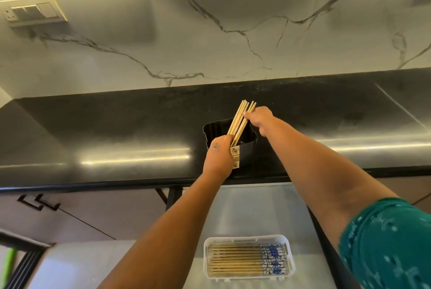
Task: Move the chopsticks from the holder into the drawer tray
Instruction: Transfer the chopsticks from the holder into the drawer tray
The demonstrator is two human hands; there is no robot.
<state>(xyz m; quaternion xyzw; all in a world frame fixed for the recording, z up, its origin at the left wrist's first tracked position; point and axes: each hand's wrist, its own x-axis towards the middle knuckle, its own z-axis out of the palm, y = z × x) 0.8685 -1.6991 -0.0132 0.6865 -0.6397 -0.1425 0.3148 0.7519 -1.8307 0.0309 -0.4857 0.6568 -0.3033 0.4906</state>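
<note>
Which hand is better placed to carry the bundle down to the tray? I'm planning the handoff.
Left, probably. The left hand wraps the chopsticks at their lower end, on the tray's side; the right hand only pinches them near their tips.

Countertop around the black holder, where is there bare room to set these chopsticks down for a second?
The countertop is bare left of the holder and right of it, back to the marble wall. It is crowded only at the holder, where both hands grip the chopsticks.
</note>
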